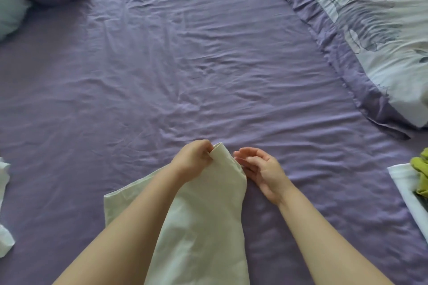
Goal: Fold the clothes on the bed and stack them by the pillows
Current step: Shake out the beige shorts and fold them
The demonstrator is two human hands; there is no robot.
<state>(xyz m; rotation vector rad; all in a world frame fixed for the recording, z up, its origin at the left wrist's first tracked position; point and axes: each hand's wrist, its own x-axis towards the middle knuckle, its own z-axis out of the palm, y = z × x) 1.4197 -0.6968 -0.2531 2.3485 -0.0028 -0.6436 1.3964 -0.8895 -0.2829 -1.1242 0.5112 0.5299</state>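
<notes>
- Cream garment [203, 210] lies on the purple sheet [185, 65] before us; our left hand [193, 159] pinches its far corner, likely to square the fold.
- Right hand [261, 169] loose, empty, just beside it, ready to smooth.

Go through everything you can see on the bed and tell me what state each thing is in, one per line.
Cream garment: partly folded, far end pinched.
Left hand: shut on the garment.
Right hand: open, beside the garment.
Green cloth: crumpled on white fabric.
Purple sheet: wrinkled.
Patterned pillow: lying flat.
</notes>
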